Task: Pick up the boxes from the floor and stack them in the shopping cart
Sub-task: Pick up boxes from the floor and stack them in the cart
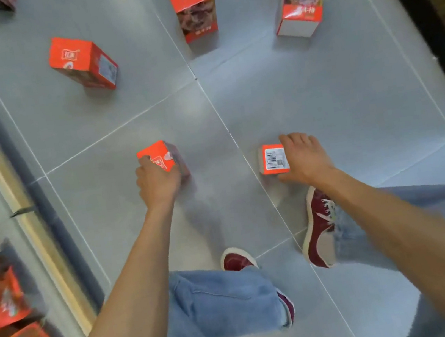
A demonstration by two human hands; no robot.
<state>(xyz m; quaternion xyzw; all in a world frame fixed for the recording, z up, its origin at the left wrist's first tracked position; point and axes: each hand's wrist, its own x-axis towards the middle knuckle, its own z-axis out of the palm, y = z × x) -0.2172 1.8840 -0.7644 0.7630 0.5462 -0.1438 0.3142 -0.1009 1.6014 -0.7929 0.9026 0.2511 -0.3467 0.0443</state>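
Several red boxes stand on the grey tiled floor. My left hand (158, 179) grips the top of one red box (166, 156) in the middle of the floor. My right hand (302, 158) holds another box (272, 159), whose barcode side faces up, with fingers curled over its right edge. Further away stand three more: a tilted red box (82, 62) at left, an upright box (193, 8) at centre, and a box with a white side (299, 4) at right. No shopping cart is in view.
A shelf base with a pale edge strip (12, 182) runs along the left, with orange packets (6, 330) at lower left. My feet in dark red shoes (319, 232) stand just behind the right box. A dark fixture (431, 30) borders the floor at right.
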